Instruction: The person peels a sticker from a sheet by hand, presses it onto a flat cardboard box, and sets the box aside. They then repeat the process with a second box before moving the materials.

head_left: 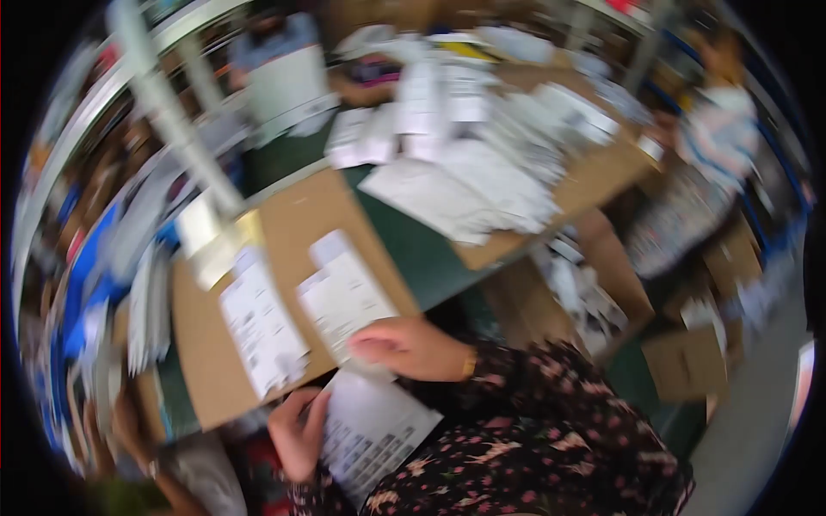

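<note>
My left hand (pixel 297 433) is closed on the edge of a white sheet (pixel 379 437) printed with rows of small dark blocks, held at the table's near edge in front of my body. My right hand (pixel 417 348) is over the sheet's upper end and the near end of a fanned row of white printed slips (pixel 344 297). Its fingers are smeared by motion, so their grip is unclear. To the left lies a second overlapping row of white slips (pixel 262 322). Both rows rest on a brown cardboard sheet (pixel 284 211) on the green table.
White paper bundles (pixel 465 181) pile up across the table on more cardboard. A pale post (pixel 176 112) rises at the left, near upright stacked packets (pixel 151 310). Other people are near the far side, right and lower left. Open cartons (pixel 684 361) stand at right.
</note>
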`<action>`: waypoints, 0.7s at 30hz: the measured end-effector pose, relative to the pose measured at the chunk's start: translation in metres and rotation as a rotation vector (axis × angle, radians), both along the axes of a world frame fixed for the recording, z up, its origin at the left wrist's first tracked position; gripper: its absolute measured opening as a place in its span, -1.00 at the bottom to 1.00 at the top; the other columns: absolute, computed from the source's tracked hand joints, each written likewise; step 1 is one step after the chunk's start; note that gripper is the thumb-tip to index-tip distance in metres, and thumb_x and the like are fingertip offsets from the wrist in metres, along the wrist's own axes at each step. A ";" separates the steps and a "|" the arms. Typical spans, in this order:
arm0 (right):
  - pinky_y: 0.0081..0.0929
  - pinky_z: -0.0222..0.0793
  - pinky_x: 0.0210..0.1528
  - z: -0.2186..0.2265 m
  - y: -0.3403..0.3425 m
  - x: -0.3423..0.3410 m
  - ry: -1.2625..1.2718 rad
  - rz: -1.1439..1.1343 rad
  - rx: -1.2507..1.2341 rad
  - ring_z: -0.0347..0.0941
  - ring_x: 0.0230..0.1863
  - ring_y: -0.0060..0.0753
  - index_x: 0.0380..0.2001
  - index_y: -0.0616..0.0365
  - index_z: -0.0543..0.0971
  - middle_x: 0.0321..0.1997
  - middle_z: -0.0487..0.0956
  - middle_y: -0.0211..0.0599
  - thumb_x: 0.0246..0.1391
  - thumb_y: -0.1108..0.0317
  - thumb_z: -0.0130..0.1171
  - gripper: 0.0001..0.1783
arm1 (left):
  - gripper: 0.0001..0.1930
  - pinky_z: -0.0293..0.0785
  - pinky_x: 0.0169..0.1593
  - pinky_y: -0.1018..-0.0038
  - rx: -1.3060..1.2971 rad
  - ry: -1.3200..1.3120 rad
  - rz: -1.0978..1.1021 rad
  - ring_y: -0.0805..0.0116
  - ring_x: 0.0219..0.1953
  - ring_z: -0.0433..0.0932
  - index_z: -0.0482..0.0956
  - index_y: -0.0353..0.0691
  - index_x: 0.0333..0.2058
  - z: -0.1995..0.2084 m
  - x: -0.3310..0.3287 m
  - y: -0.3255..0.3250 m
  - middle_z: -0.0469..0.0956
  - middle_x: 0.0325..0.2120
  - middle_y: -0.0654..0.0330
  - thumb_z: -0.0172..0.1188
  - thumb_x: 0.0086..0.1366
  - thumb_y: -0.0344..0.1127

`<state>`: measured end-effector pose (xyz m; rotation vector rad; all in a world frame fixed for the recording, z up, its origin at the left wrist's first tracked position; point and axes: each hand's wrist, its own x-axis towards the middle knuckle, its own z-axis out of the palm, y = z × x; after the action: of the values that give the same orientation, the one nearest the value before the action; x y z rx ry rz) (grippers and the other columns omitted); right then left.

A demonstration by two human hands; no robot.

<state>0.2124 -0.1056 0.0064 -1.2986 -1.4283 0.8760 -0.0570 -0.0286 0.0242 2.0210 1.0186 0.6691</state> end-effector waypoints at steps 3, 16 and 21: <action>-0.49 0.58 0.16 -0.002 -0.016 0.004 0.016 -0.070 -0.200 0.67 0.08 -0.56 0.18 0.28 0.69 0.11 0.77 -0.20 0.48 0.33 0.27 -0.67 | -0.88 0.59 -0.23 0.39 0.097 -0.053 -0.056 0.29 -0.40 0.70 0.77 -0.37 -0.22 -0.014 0.011 0.013 0.75 -0.40 0.04 0.42 0.41 -0.40; -0.41 0.52 0.25 -0.006 -0.021 -0.001 0.392 0.194 -0.266 0.64 0.11 -0.40 0.59 0.27 0.21 0.16 0.69 -0.12 0.34 0.55 0.36 -0.15 | -0.83 0.59 -0.28 0.42 0.169 -0.121 0.038 0.29 -0.44 0.68 0.78 -0.27 -0.19 -0.003 0.000 0.001 0.74 -0.42 0.11 0.47 0.43 -0.28; -0.40 0.53 0.24 0.008 -0.034 -0.006 0.473 0.186 -0.304 0.65 0.11 -0.38 0.62 0.24 0.15 0.13 0.71 -0.12 0.28 0.59 0.41 -0.04 | -0.86 0.49 -0.34 0.57 0.061 -0.278 0.047 0.59 -0.45 0.60 0.76 -0.28 -0.12 -0.021 0.009 0.006 0.73 -0.47 0.29 0.44 0.46 -0.36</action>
<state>0.2061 -0.1397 0.0146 -1.0842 -1.0754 1.4615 -0.0481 -0.0223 0.0028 1.8942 0.8915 0.9862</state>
